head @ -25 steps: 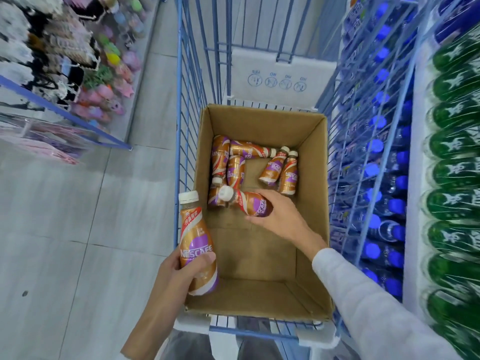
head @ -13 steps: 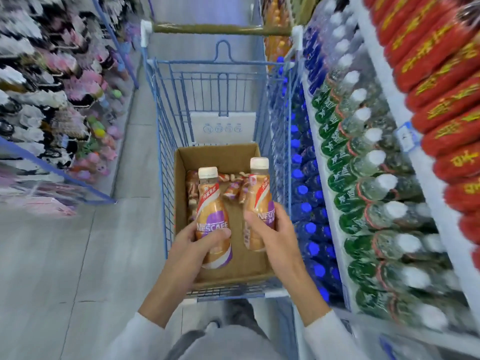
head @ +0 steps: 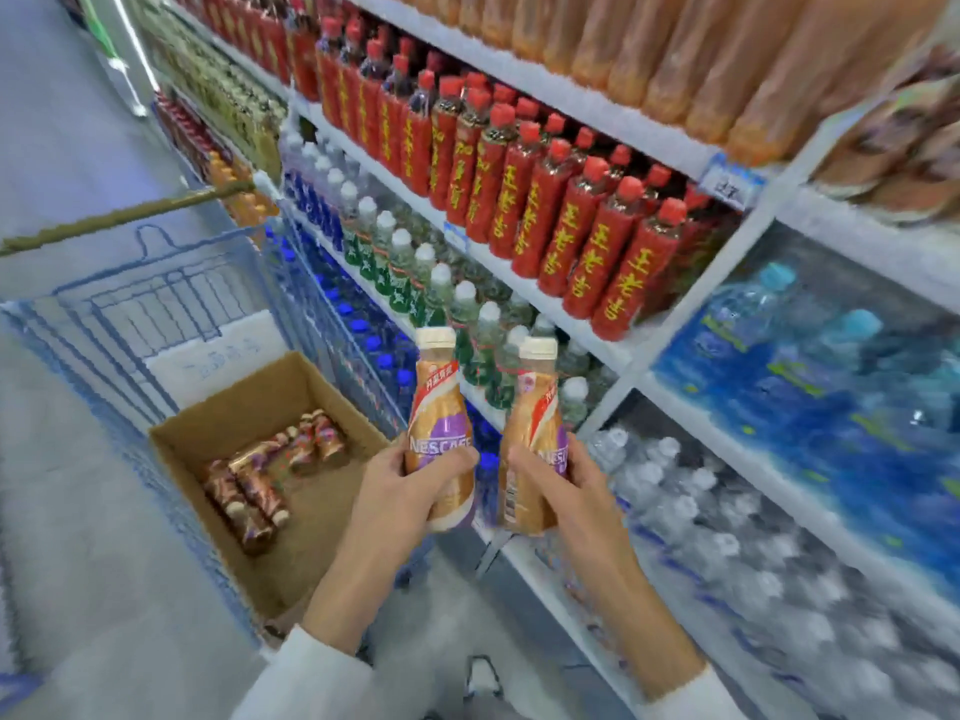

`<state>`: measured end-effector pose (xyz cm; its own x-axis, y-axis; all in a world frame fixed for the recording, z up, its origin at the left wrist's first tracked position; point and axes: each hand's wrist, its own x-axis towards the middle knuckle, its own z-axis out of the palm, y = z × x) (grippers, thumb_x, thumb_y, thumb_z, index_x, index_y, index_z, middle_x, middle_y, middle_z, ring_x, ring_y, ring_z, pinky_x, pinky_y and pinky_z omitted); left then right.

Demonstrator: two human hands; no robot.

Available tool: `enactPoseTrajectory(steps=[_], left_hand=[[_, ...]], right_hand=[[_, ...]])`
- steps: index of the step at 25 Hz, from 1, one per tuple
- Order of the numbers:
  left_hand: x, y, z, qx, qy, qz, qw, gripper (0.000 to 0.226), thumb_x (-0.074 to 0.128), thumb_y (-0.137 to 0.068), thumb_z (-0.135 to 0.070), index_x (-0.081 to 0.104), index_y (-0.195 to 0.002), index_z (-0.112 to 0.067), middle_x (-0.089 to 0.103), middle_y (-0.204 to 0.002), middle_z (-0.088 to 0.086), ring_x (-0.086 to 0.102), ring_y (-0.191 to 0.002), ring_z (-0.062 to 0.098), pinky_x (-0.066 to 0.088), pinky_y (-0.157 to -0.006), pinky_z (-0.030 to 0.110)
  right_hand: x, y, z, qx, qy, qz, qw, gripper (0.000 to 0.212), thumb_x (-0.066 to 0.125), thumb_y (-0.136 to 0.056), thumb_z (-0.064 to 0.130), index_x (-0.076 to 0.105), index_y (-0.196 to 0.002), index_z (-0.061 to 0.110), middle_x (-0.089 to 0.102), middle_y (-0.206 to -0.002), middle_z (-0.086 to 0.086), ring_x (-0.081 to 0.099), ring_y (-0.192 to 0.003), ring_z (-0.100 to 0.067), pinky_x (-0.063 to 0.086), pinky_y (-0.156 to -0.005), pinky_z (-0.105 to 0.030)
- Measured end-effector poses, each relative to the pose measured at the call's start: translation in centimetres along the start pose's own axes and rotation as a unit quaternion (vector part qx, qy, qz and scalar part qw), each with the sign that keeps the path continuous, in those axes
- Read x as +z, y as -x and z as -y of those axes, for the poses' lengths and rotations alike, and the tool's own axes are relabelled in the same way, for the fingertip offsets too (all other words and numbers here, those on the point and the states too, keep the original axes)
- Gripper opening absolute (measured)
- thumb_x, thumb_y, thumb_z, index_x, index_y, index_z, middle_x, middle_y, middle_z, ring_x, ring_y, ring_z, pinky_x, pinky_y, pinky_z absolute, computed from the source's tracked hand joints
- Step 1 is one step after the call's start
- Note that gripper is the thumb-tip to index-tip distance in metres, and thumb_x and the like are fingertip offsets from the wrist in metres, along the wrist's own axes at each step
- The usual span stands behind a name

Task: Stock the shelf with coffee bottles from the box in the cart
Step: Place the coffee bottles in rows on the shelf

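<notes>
Our left hand [head: 415, 491] curls round one coffee bottle [head: 439, 423], our right hand [head: 561, 491] round a second bottle [head: 532, 423], both upright. The box [head: 218, 423] lies at nine o'clock in the cart [head: 156, 304]. The shelf [head: 639, 350] at two o'clock looks packed; forcing these in could topple the red bottles [head: 550, 215].

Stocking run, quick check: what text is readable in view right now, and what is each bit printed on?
"NESCAFE": left coffee bottle, held by the left hand.
"NES", rest out of sight: right coffee bottle, held by the right hand.
"王老吉", in yellow: red bottles.
Too blurred to read: price tag, cart panel, boxed coffee bottles.
</notes>
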<state>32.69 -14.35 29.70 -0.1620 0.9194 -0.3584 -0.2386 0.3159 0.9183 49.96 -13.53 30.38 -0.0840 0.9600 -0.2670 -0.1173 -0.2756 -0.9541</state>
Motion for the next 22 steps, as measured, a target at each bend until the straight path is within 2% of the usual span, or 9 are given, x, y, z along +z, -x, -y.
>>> enactPoseTrajectory(steps=[2, 4, 6, 8, 11, 15, 17, 20, 22], left_hand=[[3.4, 1.0, 0.2, -0.001, -0.024, 0.053, 0.998, 0.028, 0.088, -0.068, -0.027, 0.076, -0.090, -0.015, 0.078, -0.079, 0.009, 0.071, -0.063, 0.016, 0.054, -0.054, 0.022], [7.2, 1.6, 0.2, 0.001, -0.055, 0.101, 0.993, 0.024, 0.086, -0.076, -0.022, 0.075, -0.096, -0.014, 0.078, -0.079, 0.008, 0.072, -0.063, 0.017, 0.054, -0.053, 0.020], [11.8, 2.4, 0.3, 0.003, -0.076, 0.154, 0.985, 0.027, 0.085, -0.076, -0.025, 0.073, -0.099, -0.018, 0.078, -0.078, 0.002, 0.074, -0.063, 0.014, 0.053, -0.051, 0.017], [16.6, 3.6, 0.9, 0.003, -0.094, 0.210, 0.973, 0.040, 0.089, -0.067, -0.036, 0.071, -0.100, -0.021, 0.078, -0.077, -0.006, 0.074, -0.064, 0.010, 0.052, -0.050, 0.015], [24.9, 6.5, 2.2, 0.005, -0.117, 0.293, 0.949, 0.058, 0.094, -0.050, -0.043, 0.070, -0.098, -0.022, 0.078, -0.076, -0.008, 0.074, -0.065, 0.010, 0.052, -0.050, 0.015], [35.0, 10.2, 4.5, 0.027, -0.139, 0.342, 0.929, 0.051, 0.094, -0.053, -0.034, 0.068, -0.096, -0.023, 0.076, -0.071, -0.012, 0.071, -0.059, 0.005, 0.051, -0.052, 0.016], [39.8, 12.1, 5.0, 0.037, -0.137, 0.354, 0.924, 0.056, 0.088, -0.051, -0.037, 0.064, -0.099, -0.021, 0.075, -0.069, -0.011, 0.071, -0.058, 0.007, 0.052, -0.054, 0.019], [46.4, 14.4, 4.7, 0.066, -0.117, 0.388, 0.912, 0.062, 0.090, -0.048, -0.039, 0.066, -0.100, -0.015, 0.076, -0.072, -0.001, 0.072, -0.061, 0.013, 0.053, -0.052, 0.019], [50.4, 15.3, 3.5, 0.095, -0.103, 0.397, 0.907, 0.060, 0.090, -0.046, -0.047, 0.070, -0.095, -0.020, 0.077, -0.077, 0.002, 0.073, -0.064, 0.015, 0.053, -0.053, 0.019]], right_hand=[[-2.9, 2.4, 1.0, -0.017, -0.010, -0.047, 0.999, 0.045, 0.083, -0.073, 0.042, 0.070, -0.114, 0.031, 0.079, -0.101, 0.008, 0.076, -0.089, -0.013, 0.058, -0.065, -0.019], [-6.3, 4.8, 1.7, -0.035, -0.016, -0.086, 0.996, 0.036, 0.083, -0.077, 0.043, 0.071, -0.111, 0.038, 0.078, -0.104, 0.009, 0.076, -0.093, -0.011, 0.057, -0.068, -0.018], [-10.2, 7.6, 2.5, -0.056, -0.020, -0.129, 0.990, 0.034, 0.079, -0.076, 0.051, 0.070, -0.109, 0.046, 0.077, -0.108, 0.012, 0.074, -0.096, -0.007, 0.056, -0.070, -0.015], [-14.2, 10.2, 3.3, -0.073, -0.033, -0.183, 0.980, 0.043, 0.079, -0.069, 0.060, 0.069, -0.109, 0.050, 0.076, -0.107, 0.016, 0.073, -0.095, -0.004, 0.055, -0.068, -0.012], [-21.4, 14.3, 4.3, -0.094, -0.054, -0.263, 0.959, 0.044, 0.081, -0.067, 0.057, 0.072, -0.108, 0.045, 0.077, -0.107, 0.009, 0.075, -0.095, -0.009, 0.057, -0.068, -0.016], [-30.1, 18.7, 5.5, -0.109, -0.068, -0.322, 0.938, 0.041, 0.081, -0.063, 0.055, 0.074, -0.101, 0.041, 0.078, -0.102, 0.007, 0.076, -0.091, -0.012, 0.057, -0.064, -0.017], [-34.6, 20.6, 6.8, -0.117, -0.065, -0.338, 0.932, 0.044, 0.081, -0.062, 0.055, 0.075, -0.102, 0.037, 0.079, -0.100, 0.006, 0.076, -0.089, -0.012, 0.057, -0.062, -0.017], [-41.2, 22.5, 9.6, -0.142, -0.048, -0.359, 0.921, 0.047, 0.081, -0.067, 0.050, 0.073, -0.108, 0.029, 0.079, -0.098, 0.006, 0.076, -0.088, -0.010, 0.056, -0.063, -0.015], [-45.0, 22.8, 12.3, -0.160, -0.023, -0.368, 0.916, 0.042, 0.079, -0.071, 0.050, 0.072, -0.106, 0.028, 0.079, -0.095, 0.008, 0.075, -0.086, -0.008, 0.055, -0.062, -0.015]])
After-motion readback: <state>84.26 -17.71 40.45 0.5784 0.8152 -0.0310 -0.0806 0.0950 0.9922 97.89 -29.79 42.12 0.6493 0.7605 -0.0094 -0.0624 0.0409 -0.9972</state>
